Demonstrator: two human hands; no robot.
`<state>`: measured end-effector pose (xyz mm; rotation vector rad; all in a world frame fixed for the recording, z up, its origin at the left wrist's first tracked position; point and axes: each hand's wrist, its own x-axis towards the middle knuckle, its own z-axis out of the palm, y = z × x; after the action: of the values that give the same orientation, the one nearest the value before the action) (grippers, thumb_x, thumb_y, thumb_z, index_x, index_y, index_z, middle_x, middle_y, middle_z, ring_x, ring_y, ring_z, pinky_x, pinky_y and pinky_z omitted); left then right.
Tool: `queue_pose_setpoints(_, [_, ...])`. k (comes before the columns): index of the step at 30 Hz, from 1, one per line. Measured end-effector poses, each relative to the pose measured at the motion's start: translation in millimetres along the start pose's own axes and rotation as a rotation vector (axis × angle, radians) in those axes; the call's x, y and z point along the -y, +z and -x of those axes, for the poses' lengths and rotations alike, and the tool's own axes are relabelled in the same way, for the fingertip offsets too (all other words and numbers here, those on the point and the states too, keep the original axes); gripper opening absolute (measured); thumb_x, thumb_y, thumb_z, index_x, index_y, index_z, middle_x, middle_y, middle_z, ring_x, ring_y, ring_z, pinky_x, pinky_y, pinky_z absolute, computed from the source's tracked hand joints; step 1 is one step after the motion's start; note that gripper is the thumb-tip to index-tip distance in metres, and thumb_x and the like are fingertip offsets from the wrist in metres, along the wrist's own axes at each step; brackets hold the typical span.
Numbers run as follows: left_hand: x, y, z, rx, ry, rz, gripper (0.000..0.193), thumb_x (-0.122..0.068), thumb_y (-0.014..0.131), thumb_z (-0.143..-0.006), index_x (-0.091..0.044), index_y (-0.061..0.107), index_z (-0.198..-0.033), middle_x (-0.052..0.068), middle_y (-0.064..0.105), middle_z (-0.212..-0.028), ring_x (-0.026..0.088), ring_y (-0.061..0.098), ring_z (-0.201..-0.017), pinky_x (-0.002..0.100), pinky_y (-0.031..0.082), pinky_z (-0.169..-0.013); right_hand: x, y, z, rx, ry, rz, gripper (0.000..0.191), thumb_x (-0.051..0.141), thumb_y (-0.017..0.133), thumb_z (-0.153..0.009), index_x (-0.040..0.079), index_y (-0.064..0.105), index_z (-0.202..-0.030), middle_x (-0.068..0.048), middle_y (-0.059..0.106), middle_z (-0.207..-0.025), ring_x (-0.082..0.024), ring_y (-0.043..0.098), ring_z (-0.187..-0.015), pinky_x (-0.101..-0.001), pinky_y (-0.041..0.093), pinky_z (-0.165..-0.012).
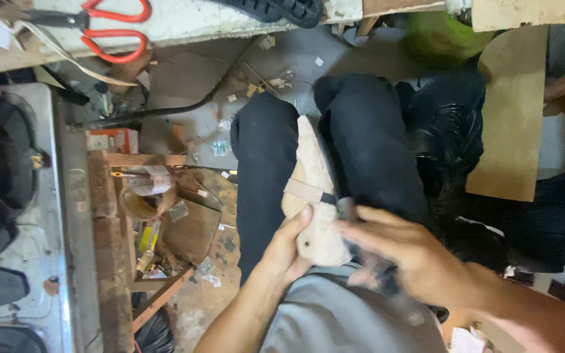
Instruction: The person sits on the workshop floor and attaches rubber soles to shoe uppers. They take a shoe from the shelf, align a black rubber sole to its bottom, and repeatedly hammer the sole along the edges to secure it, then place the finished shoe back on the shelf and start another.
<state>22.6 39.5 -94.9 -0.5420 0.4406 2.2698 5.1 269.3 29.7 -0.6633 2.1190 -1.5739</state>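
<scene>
The person sat with both knees in dark trousers (361, 137), and a pale, rough shoe last (315, 189) lay lengthwise in the gap between the thighs, its far end pointing away from the body. A tan strap (303, 191) crossed the last about midway along, with a short black piece at the strap's right end.

The left hand (286, 252) was at the near left side of the last. Its fingers were curled round the near end, the thumb lying up along the left edge and touching the pale surface, so the last was gripped from the left.

The right hand (407, 252) was just right of the last's near end and was motion-blurred. Its fingers were spread loosely and reached left toward the last, the tips close to the strap's black end. Whether they touched or held anything could not be told.

To the left, a worn wooden rack (116, 216) held small bottles and scraps. Red-handled scissors (109, 29) lay on the pale counter (197, 23) at the far left. A flat brown board (511, 117) stood at the right, with a green blurred object (439, 36) beyond it. A black cable (184, 108) ran across the grey floor (191, 72).
</scene>
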Motion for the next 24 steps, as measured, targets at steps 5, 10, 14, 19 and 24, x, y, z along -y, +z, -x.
queue_pose_setpoints(5, [5,-1,-39,-0.072,0.017,0.065,0.059,-0.04,0.064,-0.098,0.004,0.053,-0.137,0.02,0.069,-0.123,0.032,0.068,-0.114,0.049,0.056,-0.1,-53,1,49,-0.403,0.537,-0.383,0.048,0.013,0.069,-0.097,0.001,0.064,-0.143,-0.008,0.071,-0.081,-0.01,0.065,-0.056,-0.0272,0.054,-0.047])
queue_pose_setpoints(10, [6,-11,-46,-0.232,0.044,-0.008,0.059,-0.026,0.07,-0.088,-0.006,0.05,-0.14,0.013,0.069,-0.121,0.027,0.069,-0.112,0.047,0.058,-0.095,-56,10,55,-0.4,0.751,-0.302,0.045,0.015,0.07,-0.088,0.001,0.068,-0.131,-0.001,0.069,-0.061,-0.007,0.06,-0.049,-0.0252,0.051,-0.043])
queue_pose_setpoints(14, [6,-30,-57,-0.209,0.1,-0.259,0.059,-0.017,0.074,-0.089,0.003,0.052,-0.14,0.013,0.069,-0.122,0.022,0.067,-0.113,0.04,0.055,-0.098,-68,11,34,-0.224,0.991,-0.181,0.041,0.021,0.076,-0.087,0.009,0.077,-0.126,0.0,0.062,-0.055,-0.005,0.049,-0.047,-0.0237,0.038,-0.042])
queue_pose_setpoints(19, [-5,-30,-67,-0.215,0.119,-0.5,0.055,-0.016,0.075,-0.087,0.004,0.057,-0.135,0.009,0.069,-0.118,0.016,0.066,-0.108,0.035,0.054,-0.096,-100,-7,26,-0.17,0.915,-0.215,0.033,0.019,0.077,-0.086,0.006,0.079,-0.117,0.002,0.07,-0.059,-0.005,0.055,-0.047,-0.0233,0.044,-0.042])
queue_pose_setpoints(24, [-12,-25,-64,-0.176,0.068,-0.358,0.051,-0.017,0.071,-0.089,0.004,0.059,-0.134,0.007,0.071,-0.115,0.015,0.067,-0.104,0.032,0.055,-0.092,-107,-19,36,-0.33,0.783,-0.533,0.035,0.015,0.076,-0.087,0.0,0.077,-0.118,-0.005,0.068,-0.053,-0.01,0.058,-0.042,-0.0278,0.044,-0.037])
